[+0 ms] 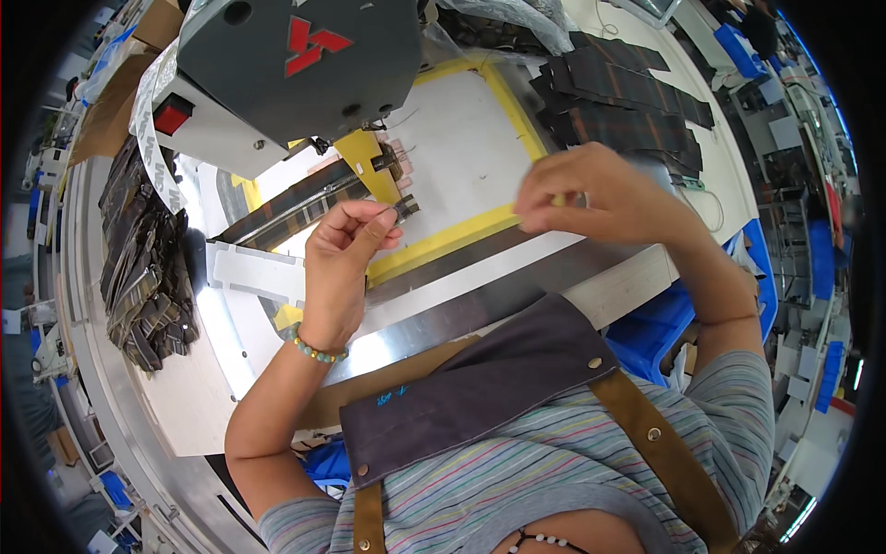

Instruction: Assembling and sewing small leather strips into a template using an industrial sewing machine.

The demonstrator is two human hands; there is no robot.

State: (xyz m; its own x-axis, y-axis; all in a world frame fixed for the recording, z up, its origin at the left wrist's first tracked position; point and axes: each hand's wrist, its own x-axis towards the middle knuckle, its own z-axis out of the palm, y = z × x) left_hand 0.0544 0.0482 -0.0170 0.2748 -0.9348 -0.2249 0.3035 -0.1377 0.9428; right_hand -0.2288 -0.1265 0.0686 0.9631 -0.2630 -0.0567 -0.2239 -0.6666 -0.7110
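Observation:
My left hand (346, 258) pinches the edge of a small dark plaid fabric piece (408, 208) between thumb and forefinger, just in front of the sewing machine's needle area. My right hand (595, 198) hovers over the right side of the yellow-taped work plate (461, 120), its fingers curled together; a small yellowish spot shows between them, too small to name. Under the dark grey sewing machine head (295, 65) lies a dark plaid strip (268, 217), with a narrow metal bar along it. A yellow plate (362, 157) stands beside the strip, close to my left fingertips.
Dark plaid fabric pieces (628, 102) are stacked at the far right of the table. A thick bundle of plaid strips (148, 268) hangs at the left. The machine carries a red switch (173, 114). Blue bins (651, 332) stand below the table's right edge.

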